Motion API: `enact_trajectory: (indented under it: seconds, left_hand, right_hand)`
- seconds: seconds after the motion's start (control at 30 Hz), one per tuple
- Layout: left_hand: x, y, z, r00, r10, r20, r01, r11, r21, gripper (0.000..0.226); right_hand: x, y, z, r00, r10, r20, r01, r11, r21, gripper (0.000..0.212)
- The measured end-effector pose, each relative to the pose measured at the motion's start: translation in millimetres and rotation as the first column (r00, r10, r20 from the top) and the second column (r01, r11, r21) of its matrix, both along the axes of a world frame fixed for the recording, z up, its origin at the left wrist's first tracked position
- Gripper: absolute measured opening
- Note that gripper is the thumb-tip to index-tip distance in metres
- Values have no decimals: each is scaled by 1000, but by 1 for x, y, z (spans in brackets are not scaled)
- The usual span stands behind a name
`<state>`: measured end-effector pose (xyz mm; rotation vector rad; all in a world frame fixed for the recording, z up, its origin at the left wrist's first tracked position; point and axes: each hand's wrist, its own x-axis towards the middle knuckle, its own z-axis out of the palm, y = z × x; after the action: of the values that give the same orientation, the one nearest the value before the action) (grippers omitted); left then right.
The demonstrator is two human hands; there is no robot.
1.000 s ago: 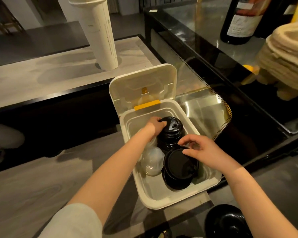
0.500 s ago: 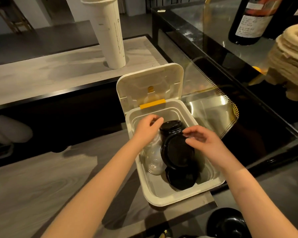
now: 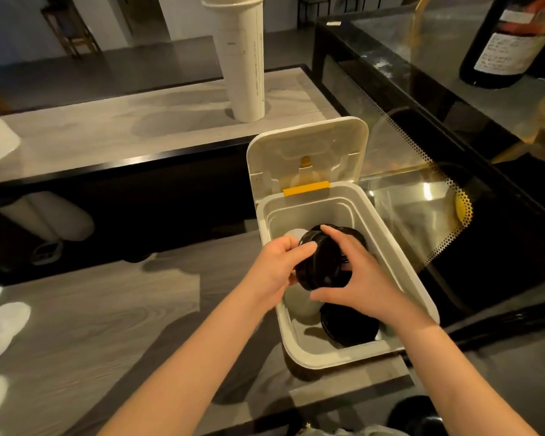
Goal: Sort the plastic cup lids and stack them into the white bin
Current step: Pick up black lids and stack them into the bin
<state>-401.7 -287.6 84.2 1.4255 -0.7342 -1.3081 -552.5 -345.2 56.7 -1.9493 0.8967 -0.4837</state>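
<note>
Between the two grips, above the middle of the white bin [image 3: 309, 357], a short stack of black lids [image 3: 323, 262] is held tilted on its edge. The lids are round, glossy and nested, and their ridged rims show at the side. The left grip [image 3: 277, 265] curls its fingers round the stack's left rim. The right grip [image 3: 359, 278] closes on the stack from the other side, fingers over the top and thumb below.

Below the right grip, more black lids [image 3: 348, 325] lie on the bin floor. Under the left grip sits a cloudy clear domed lid [image 3: 296, 302], just beside them. Beyond both grips the bin's hinged cover [image 3: 306, 149] stands open, with a yellow latch [image 3: 306, 187] at its base. The bin rests on a grey wood desk [image 3: 107, 309]. Far beyond, a tall white cup stack [image 3: 243, 58] stands on a raised ledge, and a dark bottle [image 3: 513, 36] stands to the right on a glass case.
</note>
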Motion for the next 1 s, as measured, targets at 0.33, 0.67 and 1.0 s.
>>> enact_trajectory:
  seconds: [0.33,0.67,1.0]
  left_hand:
    - [13,-4,-10,977,175,-124,-166,983,77,16]
    - [27,-12,-17,965,257,47,-260,964,63,15]
    - [28,-13,-23,963,268,40,-270,961,65,16]
  right_hand:
    - [-28,-9,4,960,-231,155,209,967,150,83]
    - [-42,-21,5,848,-8,-531,-92,983,-161,99]
    - [-1,-13,-18,387,130,-913,-357,934,-18,97]
